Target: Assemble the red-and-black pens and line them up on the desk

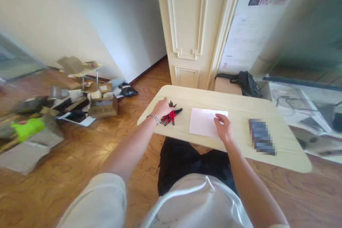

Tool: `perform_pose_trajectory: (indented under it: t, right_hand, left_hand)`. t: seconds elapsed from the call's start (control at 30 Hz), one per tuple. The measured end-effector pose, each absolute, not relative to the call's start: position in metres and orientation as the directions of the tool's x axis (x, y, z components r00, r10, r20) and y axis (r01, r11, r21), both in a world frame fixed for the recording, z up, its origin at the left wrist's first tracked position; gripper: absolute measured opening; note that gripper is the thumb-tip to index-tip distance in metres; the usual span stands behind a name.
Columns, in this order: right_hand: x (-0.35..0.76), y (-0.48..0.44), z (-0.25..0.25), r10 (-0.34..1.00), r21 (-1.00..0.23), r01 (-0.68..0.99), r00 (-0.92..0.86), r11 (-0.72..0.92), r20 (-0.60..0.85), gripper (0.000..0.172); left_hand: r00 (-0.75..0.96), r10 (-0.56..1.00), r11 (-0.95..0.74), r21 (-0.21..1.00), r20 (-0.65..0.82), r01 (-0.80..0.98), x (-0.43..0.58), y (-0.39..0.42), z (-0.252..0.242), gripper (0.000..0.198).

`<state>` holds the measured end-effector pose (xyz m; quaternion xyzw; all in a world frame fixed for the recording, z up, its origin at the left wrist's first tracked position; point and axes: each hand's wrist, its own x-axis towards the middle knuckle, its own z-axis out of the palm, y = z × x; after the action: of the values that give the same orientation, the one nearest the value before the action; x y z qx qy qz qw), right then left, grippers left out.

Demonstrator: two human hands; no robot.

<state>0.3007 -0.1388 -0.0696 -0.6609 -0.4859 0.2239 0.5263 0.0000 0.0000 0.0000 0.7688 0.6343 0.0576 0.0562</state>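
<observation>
My left hand (162, 109), with a silver chain bracelet on the wrist, lies on a small pile of red and black pens (170, 117) at the left of a pale wooden table (240, 104). Whether its fingers grip them is hidden. My right hand (223, 129) rests its fingertips on a pale pink sheet of paper (203, 122) near the sheet's right edge. To the right of the paper lies a pixelated, blurred-out flat object (262, 137).
A black bag (247, 84) sits behind the table's far right corner, beside a cream panelled door frame (191, 32). Cardboard boxes and scattered clutter (103, 106) lie on the wooden floor to the left.
</observation>
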Motion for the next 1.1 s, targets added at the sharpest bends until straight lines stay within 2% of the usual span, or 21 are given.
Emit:
perform_pose_trajectory:
  t: [0.17,0.43,0.67,0.93,1.1]
  right_hand:
    - [0.305,-0.139,-0.076,0.866,-0.909,0.416,0.446,0.022,0.225,0.044]
    - [0.310,-0.147,-0.073,0.868,-0.923,0.384,0.451,0.023,0.209,0.043]
    - [0.313,-0.155,-0.070,0.844,-0.901,0.429,0.458,0.065,0.279,0.038]
    - [0.314,-0.181,-0.059,0.810,-0.772,0.630,0.407,0.086,0.422,0.029]
    - [0.316,-0.196,-0.057,0.757,-0.697,0.710,0.401,0.099,0.516,0.025]
  left_hand:
    - [0.172,0.985,-0.167,0.197,-0.007,0.966,-0.010,-0.006,-0.006,0.038]
    - [0.190,0.982,-0.185,0.309,0.013,0.933,-0.019,-0.014,-0.015,0.041]
    - [0.166,0.984,-0.178,0.347,0.064,0.921,-0.028,-0.017,-0.020,0.040]
    - [0.145,0.986,-0.162,0.290,0.080,0.943,-0.031,-0.018,-0.022,0.040]
    - [0.163,0.966,-0.200,0.177,0.203,0.964,-0.029,-0.022,-0.016,0.038]
